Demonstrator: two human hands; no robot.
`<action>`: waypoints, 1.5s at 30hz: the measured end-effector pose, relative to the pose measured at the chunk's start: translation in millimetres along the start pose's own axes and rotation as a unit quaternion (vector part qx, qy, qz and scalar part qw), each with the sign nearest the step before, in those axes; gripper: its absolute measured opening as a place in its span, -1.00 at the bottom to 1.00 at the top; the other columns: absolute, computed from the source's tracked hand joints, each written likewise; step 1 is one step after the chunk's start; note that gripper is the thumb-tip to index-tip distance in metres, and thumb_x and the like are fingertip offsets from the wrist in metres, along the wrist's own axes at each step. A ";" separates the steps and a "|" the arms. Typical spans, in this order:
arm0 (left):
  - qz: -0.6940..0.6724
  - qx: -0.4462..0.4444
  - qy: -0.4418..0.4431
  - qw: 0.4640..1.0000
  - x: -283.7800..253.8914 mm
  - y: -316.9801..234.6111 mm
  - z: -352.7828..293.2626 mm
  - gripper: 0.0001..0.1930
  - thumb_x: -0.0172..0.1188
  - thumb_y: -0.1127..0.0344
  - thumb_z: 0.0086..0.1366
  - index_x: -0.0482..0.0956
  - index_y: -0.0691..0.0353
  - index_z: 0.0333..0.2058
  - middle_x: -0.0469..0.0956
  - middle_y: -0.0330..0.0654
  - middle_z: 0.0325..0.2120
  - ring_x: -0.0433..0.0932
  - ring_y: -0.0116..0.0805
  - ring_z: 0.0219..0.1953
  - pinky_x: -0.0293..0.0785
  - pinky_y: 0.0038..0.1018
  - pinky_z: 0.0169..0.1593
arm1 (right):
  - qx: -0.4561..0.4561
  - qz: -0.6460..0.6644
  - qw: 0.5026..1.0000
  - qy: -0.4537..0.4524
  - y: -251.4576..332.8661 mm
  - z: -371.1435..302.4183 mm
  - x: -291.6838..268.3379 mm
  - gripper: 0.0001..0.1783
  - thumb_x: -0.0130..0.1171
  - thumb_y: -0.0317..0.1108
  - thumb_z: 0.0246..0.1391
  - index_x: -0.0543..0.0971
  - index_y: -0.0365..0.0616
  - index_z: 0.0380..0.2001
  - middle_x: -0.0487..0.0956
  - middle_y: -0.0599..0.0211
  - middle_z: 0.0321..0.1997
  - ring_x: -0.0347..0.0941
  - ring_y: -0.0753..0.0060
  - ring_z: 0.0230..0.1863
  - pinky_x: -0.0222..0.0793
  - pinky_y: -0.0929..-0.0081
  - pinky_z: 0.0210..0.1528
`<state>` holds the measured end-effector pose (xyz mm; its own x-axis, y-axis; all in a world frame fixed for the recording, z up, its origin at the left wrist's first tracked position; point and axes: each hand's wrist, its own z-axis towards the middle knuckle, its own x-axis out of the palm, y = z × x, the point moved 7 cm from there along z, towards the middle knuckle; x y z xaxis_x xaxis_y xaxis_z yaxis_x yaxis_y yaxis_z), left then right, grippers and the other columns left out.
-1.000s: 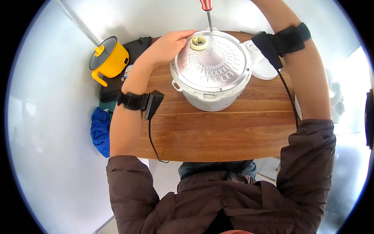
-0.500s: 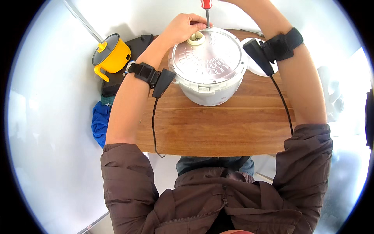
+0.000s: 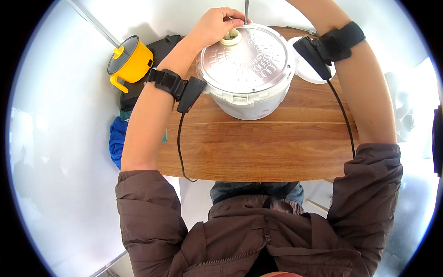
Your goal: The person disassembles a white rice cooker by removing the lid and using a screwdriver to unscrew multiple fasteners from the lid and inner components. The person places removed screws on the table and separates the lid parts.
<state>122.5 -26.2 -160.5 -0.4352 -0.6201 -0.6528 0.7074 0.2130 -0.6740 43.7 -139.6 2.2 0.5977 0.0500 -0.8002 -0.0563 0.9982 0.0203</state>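
A white cooker point(image 3: 251, 111) stands on the table with its round lid on; the lid has a shiny metal face point(image 3: 251, 60). At the lid's far edge my left hand point(image 3: 216, 27) is closed in a pinch, thumb and finger at the lower end of an upright screwdriver point(image 3: 247, 11). The screwdriver's tip meets the lid's rim; whether a screw sits there is hidden by the fingers. A cream round fitting point(image 3: 230, 38) lies just under that hand. My right arm reaches up past the upper edge, so the right hand is outside the picture, as is the screwdriver's handle.
A yellow pot point(image 3: 134, 59) with a dark lid rests on a black case point(image 3: 161, 53) at the left. Blue cloth point(image 3: 117, 141) lies below it. A white round piece point(image 3: 314, 76) sits right of the cooker on the wooden table point(image 3: 258, 152). Black cables hang from both wrist straps.
The view has shifted, so the cooker and table appear slightly higher. The screwdriver's red handle has left the picture at the top. My left hand keeps its pinch at the lid's far edge.
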 end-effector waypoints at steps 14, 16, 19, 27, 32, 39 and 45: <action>-0.010 0.015 0.000 1.000 1.2 1.3 2.3 -0.80 0.26 0.34 0.38 0.77 0.16 -0.09 0.74 -0.23 -0.27 0.61 -0.45 -0.26 0.55 -0.44 -0.07 | -0.091 0.011 0.995 -0.047 -2.7 21.3 -4.7 -0.47 0.17 -0.11 0.17 0.59 -0.37 0.02 0.70 -0.18 -0.12 0.63 -0.16 -0.05 0.50 0.10 0.03; -0.015 0.012 0.007 1.000 2.4 2.6 2.5 -0.80 0.26 0.34 0.38 0.77 0.17 -0.09 0.74 -0.23 -0.26 0.62 -0.45 -0.25 0.55 -0.45 -0.06 | -0.122 0.054 0.991 0.029 -5.2 19.5 2.1 -0.43 0.16 -0.02 0.20 0.61 -0.37 -0.02 0.69 -0.19 -0.11 0.62 -0.19 -0.03 0.51 0.07 0.06; -0.011 0.006 0.011 1.000 3.5 3.2 1.9 -0.80 0.25 0.34 0.38 0.76 0.19 -0.10 0.74 -0.23 -0.25 0.62 -0.45 -0.25 0.55 -0.45 -0.06 | -0.123 0.158 0.979 0.049 -6.0 11.1 -2.6 -0.45 0.15 0.00 0.22 0.62 -0.37 -0.09 0.69 -0.19 -0.16 0.62 -0.21 -0.05 0.51 0.05 0.05; 0.019 0.003 0.011 1.000 0.9 1.2 1.8 -0.82 0.27 0.35 0.38 0.74 0.23 -0.11 0.72 -0.23 -0.29 0.60 -0.45 -0.27 0.54 -0.44 -0.07 | -0.103 -0.010 0.991 0.084 7.8 1.1 -7.2 -0.49 0.06 -0.08 0.23 0.58 -0.34 -0.02 0.69 -0.17 -0.15 0.63 -0.17 -0.07 0.52 0.05 0.01; -0.003 -0.004 0.019 1.000 3.5 5.4 4.1 -0.80 0.28 0.33 0.38 0.72 0.24 -0.09 0.71 -0.23 -0.30 0.59 -0.43 -0.28 0.54 -0.44 -0.08 | -0.126 0.089 0.988 0.031 12.7 1.4 -15.7 -0.48 0.10 -0.10 0.20 0.56 -0.34 0.02 0.68 -0.18 -0.17 0.63 -0.15 -0.09 0.52 0.08 -0.01; 0.011 -0.001 -0.002 1.000 0.6 9.0 5.1 -0.81 0.30 0.31 0.37 0.71 0.26 -0.12 0.71 -0.23 -0.30 0.60 -0.44 -0.24 0.54 -0.45 -0.06 | -0.136 0.156 0.976 0.066 20.0 1.5 -11.1 -0.46 0.14 -0.12 0.18 0.52 -0.33 0.08 0.69 -0.12 -0.12 0.62 -0.16 -0.05 0.50 0.04 0.04; -0.006 0.003 0.002 1.000 1.7 9.0 5.6 -0.80 0.31 0.32 0.36 0.71 0.28 -0.12 0.71 -0.22 -0.30 0.61 -0.44 -0.23 0.54 -0.45 -0.05 | -0.085 0.032 0.994 0.052 14.6 -3.6 -18.6 -0.45 0.15 -0.19 0.16 0.52 -0.35 0.12 0.67 -0.13 -0.07 0.61 -0.12 0.01 0.50 0.09 0.08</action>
<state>131.2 -29.6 -165.7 -0.4454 -0.6203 -0.6457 0.7056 0.2007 -0.6796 28.9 -126.1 15.2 0.5025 0.1011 -0.8587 -0.2319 0.9725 -0.0212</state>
